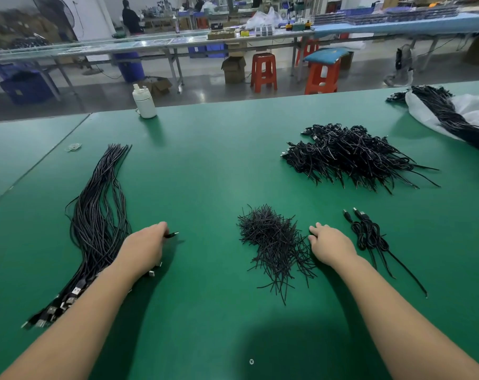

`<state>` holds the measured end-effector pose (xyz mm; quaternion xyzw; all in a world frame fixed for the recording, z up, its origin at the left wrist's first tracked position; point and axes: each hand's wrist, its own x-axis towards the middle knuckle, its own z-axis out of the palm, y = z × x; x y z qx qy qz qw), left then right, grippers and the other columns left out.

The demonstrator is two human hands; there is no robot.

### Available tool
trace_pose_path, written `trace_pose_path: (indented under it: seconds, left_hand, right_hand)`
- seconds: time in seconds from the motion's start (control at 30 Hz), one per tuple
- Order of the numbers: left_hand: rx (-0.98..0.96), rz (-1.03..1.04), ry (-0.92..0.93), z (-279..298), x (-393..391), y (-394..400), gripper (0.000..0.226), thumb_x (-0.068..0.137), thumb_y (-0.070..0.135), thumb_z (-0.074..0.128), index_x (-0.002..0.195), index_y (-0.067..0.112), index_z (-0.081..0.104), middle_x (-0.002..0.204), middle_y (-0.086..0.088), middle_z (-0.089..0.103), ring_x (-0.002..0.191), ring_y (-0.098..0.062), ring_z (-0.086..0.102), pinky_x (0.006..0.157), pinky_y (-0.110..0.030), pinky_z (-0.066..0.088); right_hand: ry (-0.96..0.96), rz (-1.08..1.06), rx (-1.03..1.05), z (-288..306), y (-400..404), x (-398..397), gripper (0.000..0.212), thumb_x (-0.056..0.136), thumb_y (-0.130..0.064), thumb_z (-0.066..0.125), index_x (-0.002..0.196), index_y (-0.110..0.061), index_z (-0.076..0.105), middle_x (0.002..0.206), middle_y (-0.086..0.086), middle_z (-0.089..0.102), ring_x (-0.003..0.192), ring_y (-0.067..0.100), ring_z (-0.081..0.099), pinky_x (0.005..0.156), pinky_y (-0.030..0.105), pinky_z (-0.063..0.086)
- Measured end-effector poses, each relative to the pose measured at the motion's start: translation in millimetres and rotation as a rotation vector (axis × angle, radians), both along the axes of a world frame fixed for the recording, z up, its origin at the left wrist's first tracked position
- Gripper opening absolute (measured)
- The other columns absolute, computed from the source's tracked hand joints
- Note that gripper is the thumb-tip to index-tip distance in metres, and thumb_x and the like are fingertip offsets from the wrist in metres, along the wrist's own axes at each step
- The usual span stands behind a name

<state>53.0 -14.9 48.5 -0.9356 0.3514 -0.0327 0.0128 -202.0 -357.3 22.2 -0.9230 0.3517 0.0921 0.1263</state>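
Starting on a fresh cable looks to be the step in hand: one cable is gripped at its plug end while a tie is sought to bind it. The plug tip pokes out of the left hand, well to the left of the pile of ties; the rest of the cable is hidden under the palm. The left fingers are curled round it in a closed grip. The right hand sits at the right edge of the pile of ties, with its fingers bent down and touching the outermost strands. Whether they already pinch a tie I cannot tell, since the knuckles hide the tips.

The next move, as I judge it, calls for lifting a single tie clear without dragging its neighbours along. The cable must also come free of its bundle so both hands can meet, coil it and twist the tie round.

Further left of the pile of ties, the bundle of long cables lies stretched out, with its plugs toward the person and partly under the left forearm. Just right of the pile, past the right hand, lies one coiled cable. Behind the pile and to its right sits a heap of coiled cables, and further right a plastic bag holds more. Far behind the pile to its left, a white bottle stands at the far edge of the green table.
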Motion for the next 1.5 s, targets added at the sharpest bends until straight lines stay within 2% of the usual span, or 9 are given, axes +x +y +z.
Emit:
trace_pose_path:
  seconds: [0.17,0.33,0.43,0.6,0.73,0.93,1.17,1.37,1.5]
  left_hand:
    - [-0.512,-0.099,0.521,23,-58,-42,0.01,0.096,0.015,0.059,0.09,0.017,0.052,0.084,-0.001,0.073,0.078,-0.015,0.072,0.075,-0.032,0.055]
    - [-1.022,-0.085,1.138,50,-106,-77,0.01,0.097,0.003,0.057,0.091,-0.003,0.051,0.082,-0.006,0.066,0.093,-0.028,0.073,0.079,-0.034,0.061]
    - [-1.141,-0.081,1.205,63,-116,-85,0.008,0.097,0.004,0.058,0.093,-0.003,0.057,0.083,-0.004,0.068,0.095,-0.026,0.073,0.081,-0.034,0.06]
    - [-1.201,-0.039,1.12,71,-118,-85,0.01,0.096,0.007,0.06,0.088,0.001,0.061,0.078,-0.005,0.065,0.072,-0.02,0.068,0.08,-0.038,0.058]
    - [-1.139,-0.061,0.924,68,-112,-78,0.011,0.094,0.014,0.063,0.083,0.015,0.064,0.067,0.014,0.057,0.061,-0.005,0.049,0.065,-0.019,0.043]
    - [-0.895,-0.132,1.159,62,-119,-73,0.042,0.097,0.048,0.043,0.131,0.033,0.062,0.123,0.003,0.069,0.118,-0.008,0.061,0.111,-0.035,0.038]
    - [-0.884,-0.242,1.011,66,-121,-74,0.042,0.103,0.031,0.03,0.126,0.028,0.065,0.124,0.001,0.068,0.124,-0.005,0.056,0.113,-0.031,0.036]
    - [-1.677,-0.078,1.533,90,-95,-80,0.048,0.105,0.023,0.027,0.112,-0.005,0.065,0.118,-0.024,0.067,0.122,-0.036,0.059,0.105,-0.045,0.047]
    - [-1.453,-0.245,1.855,97,-80,-55,0.044,0.096,0.033,0.043,0.101,0.005,0.076,0.11,-0.017,0.072,0.1,-0.03,0.072,0.076,-0.035,0.06]
  right_hand:
    - [-0.008,-0.127,0.1,17,-3,11,0.042,0.107,-0.031,0.03,0.135,-0.015,0.056,0.136,0.007,0.059,0.116,0.027,0.057,0.095,0.036,0.049]
    - [-0.592,-0.102,0.33,50,46,28,0.032,0.105,-0.026,0.039,0.122,-0.02,0.065,0.101,-0.012,0.069,0.079,0.003,0.061,0.076,0.027,0.052]
    - [-0.727,0.083,0.787,67,95,34,0.03,0.104,-0.027,0.04,0.116,-0.024,0.067,0.112,-0.014,0.07,0.109,0.002,0.062,0.103,0.031,0.045]
    - [-0.825,0.137,0.89,72,139,40,0.022,0.103,-0.022,0.047,0.108,-0.034,0.064,0.096,-0.017,0.073,0.096,-0.004,0.064,0.087,0.013,0.045]
    - [-0.864,0.161,0.807,71,145,39,0.025,0.104,-0.019,0.047,0.089,-0.02,0.068,0.067,-0.009,0.063,0.076,0.028,0.065,0.087,0.053,0.051]
    - [-0.948,0.147,0.874,67,160,39,0.028,0.104,-0.013,0.046,0.081,-0.02,0.062,0.057,-0.012,0.052,0.058,0.008,0.051,0.076,0.052,0.055]
    - [-0.919,0.106,0.977,69,167,36,0.033,0.105,-0.018,0.045,0.076,-0.021,0.06,0.053,-0.01,0.038,0.05,0.012,0.032,0.052,0.029,0.026]
    - [-0.742,0.006,1.264,42,175,28,0.036,0.107,-0.032,0.04,0.074,-0.019,0.049,0.055,-0.012,0.026,0.05,0.009,0.018,0.05,0.025,0.015]
    - [-0.765,-0.193,1.43,27,173,30,0.035,0.107,-0.034,0.039,0.077,-0.019,0.045,0.058,-0.007,0.021,0.051,0.011,0.016,0.047,0.023,0.02]
